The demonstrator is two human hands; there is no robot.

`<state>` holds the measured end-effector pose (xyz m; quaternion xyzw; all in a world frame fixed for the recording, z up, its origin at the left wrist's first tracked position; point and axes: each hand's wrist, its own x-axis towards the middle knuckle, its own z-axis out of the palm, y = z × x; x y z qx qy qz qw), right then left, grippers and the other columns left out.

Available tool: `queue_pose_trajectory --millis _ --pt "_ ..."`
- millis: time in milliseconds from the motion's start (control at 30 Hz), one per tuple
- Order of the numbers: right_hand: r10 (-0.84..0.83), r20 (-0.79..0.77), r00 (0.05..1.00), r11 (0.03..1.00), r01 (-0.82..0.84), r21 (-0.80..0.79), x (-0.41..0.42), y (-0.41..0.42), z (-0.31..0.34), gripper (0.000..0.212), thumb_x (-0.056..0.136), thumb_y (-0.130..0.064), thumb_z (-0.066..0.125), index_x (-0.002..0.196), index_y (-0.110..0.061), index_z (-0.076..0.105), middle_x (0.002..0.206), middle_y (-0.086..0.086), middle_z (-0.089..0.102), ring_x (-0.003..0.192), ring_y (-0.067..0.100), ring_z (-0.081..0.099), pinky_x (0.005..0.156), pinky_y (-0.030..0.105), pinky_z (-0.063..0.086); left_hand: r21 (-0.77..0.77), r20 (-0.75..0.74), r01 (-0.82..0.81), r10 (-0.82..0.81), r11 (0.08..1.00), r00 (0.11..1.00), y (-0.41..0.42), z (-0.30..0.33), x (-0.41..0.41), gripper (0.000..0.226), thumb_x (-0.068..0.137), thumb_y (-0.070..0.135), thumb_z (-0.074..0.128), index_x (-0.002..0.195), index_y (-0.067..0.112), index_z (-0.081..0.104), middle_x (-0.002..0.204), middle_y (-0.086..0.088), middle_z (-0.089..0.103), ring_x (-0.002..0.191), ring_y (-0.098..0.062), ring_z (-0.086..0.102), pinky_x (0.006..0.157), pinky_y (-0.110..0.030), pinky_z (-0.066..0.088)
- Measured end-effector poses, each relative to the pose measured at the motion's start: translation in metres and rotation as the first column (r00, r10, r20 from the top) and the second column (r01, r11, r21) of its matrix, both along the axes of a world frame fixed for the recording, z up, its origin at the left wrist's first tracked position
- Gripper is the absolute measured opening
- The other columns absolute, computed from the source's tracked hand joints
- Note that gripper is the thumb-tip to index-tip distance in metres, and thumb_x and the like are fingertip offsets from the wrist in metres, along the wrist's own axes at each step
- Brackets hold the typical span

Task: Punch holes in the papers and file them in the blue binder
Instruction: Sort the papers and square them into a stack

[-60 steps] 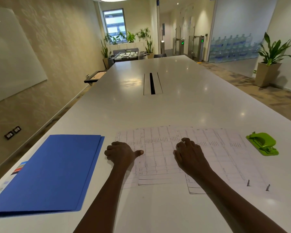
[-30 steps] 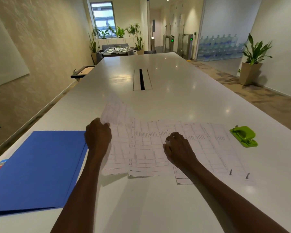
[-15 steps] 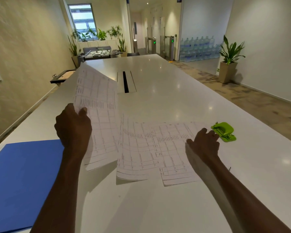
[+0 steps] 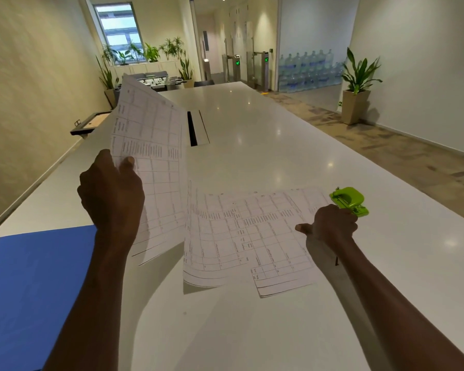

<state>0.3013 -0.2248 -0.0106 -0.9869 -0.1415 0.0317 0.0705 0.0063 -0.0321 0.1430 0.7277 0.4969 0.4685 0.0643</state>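
Papers (image 4: 247, 236) lie spread on the surface (image 4: 252, 145); left hand (image 4: 110, 194) has lifted one sheet (image 4: 150, 145) higher, pinched, while right hand (image 4: 332, 226) now closes on the green punch (image 4: 350, 199).

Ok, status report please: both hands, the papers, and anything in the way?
Left hand holding one sheet raised. Right hand at green hole punch, grip unclear. Other papers on table; blue binder shut. Nothing blocking.

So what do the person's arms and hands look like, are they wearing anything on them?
Nothing that shows. Both forearms are bare right to the bottom edge of the picture, with no sleeves in view. The left hand and the right hand have no gloves, and no watch, bracelet or ring can be seen. Only the backs of the hands show.
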Motion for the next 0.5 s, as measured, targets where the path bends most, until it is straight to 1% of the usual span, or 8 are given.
queue_pose_trajectory --millis 100,167,233,267,333,400,433,500 --pt "0.020 -0.049 0.999 0.997 -0.016 0.081 -0.003 0.005 0.004 0.089 0.058 -0.070 0.072 0.114 -0.004 0.053 0.115 0.015 0.057 0.109 0.035 0.052 0.080 0.038 0.045 0.022 0.013 0.002 -0.002 1.000 1.000 -0.003 0.004 0.000 0.035 0.097 0.029 0.054 0.118 0.001 0.056 0.124 -0.020 0.063 0.101 -0.045 0.063 0.088 -0.051 0.051" --pt "0.005 -0.074 0.997 0.986 0.007 0.169 -0.008 0.006 0.003 0.092 0.059 -0.065 0.076 0.116 0.000 0.047 0.117 0.017 0.056 0.113 0.036 0.051 0.086 0.040 0.045 0.039 0.019 0.004 -0.005 0.999 1.000 -0.004 0.009 -0.002 0.036 0.097 0.028 0.053 0.120 0.000 0.056 0.124 -0.020 0.062 0.102 -0.045 0.063 0.089 -0.050 0.050" --pt "-0.006 -0.095 0.995 0.960 0.033 0.279 -0.008 0.005 0.000 0.094 0.058 -0.059 0.081 0.117 0.003 0.043 0.118 0.018 0.057 0.113 0.038 0.053 0.087 0.040 0.046 0.055 0.031 0.008 -0.010 0.998 0.999 -0.005 0.014 -0.005 0.037 0.098 0.029 0.053 0.121 -0.001 0.055 0.124 -0.021 0.062 0.103 -0.044 0.063 0.090 -0.051 0.050" --pt "-0.008 -0.107 0.994 0.943 0.043 0.331 -0.005 0.005 -0.001 0.091 0.060 -0.054 0.082 0.118 0.004 0.042 0.118 0.019 0.058 0.112 0.038 0.055 0.086 0.040 0.047 0.068 0.039 0.013 -0.015 0.998 0.999 -0.005 0.016 -0.007 0.038 0.097 0.029 0.053 0.120 -0.001 0.055 0.124 -0.021 0.063 0.103 -0.044 0.063 0.091 -0.051 0.050" --pt "-0.010 -0.145 0.989 0.905 0.071 0.420 0.003 0.002 0.001 0.077 0.066 -0.039 0.083 0.118 0.006 0.047 0.115 0.020 0.061 0.107 0.037 0.059 0.081 0.038 0.048 0.087 0.056 0.019 -0.024 0.996 0.998 -0.004 0.020 -0.011 0.037 0.097 0.029 0.053 0.119 -0.001 0.056 0.123 -0.021 0.063 0.102 -0.044 0.064 0.090 -0.052 0.051" --pt "0.027 -0.180 0.983 0.859 0.069 0.508 0.009 -0.002 0.005 0.061 0.065 -0.028 0.083 0.109 0.004 0.056 0.105 0.019 0.066 0.096 0.036 0.064 0.072 0.034 0.048 0.093 0.074 0.016 -0.023 0.996 0.997 -0.003 0.022 -0.013 0.037 0.097 0.028 0.054 0.121 0.000 0.057 0.123 -0.020 0.064 0.102 -0.043 0.065 0.087 -0.051 0.053" --pt "0.046 -0.193 0.980 0.832 0.070 0.551 0.010 -0.003 0.007 0.055 0.062 -0.025 0.084 0.103 0.003 0.061 0.098 0.019 0.068 0.090 0.035 0.065 0.070 0.034 0.050 0.096 0.085 0.014 -0.022 0.995 0.996 -0.003 0.023 -0.014 0.038 0.097 0.029 0.054 0.121 0.001 0.057 0.123 -0.019 0.064 0.102 -0.042 0.065 0.085 -0.050 0.054" --pt "0.054 -0.189 0.980 0.779 0.077 0.622 0.009 -0.005 0.011 0.050 0.056 -0.022 0.086 0.095 0.000 0.064 0.090 0.017 0.069 0.084 0.035 0.066 0.073 0.042 0.056 0.099 0.112 0.019 -0.030 0.995 0.993 -0.002 0.024 -0.016 0.038 0.096 0.032 0.053 0.121 0.003 0.056 0.122 -0.018 0.065 0.101 -0.040 0.066 0.083 -0.049 0.056"
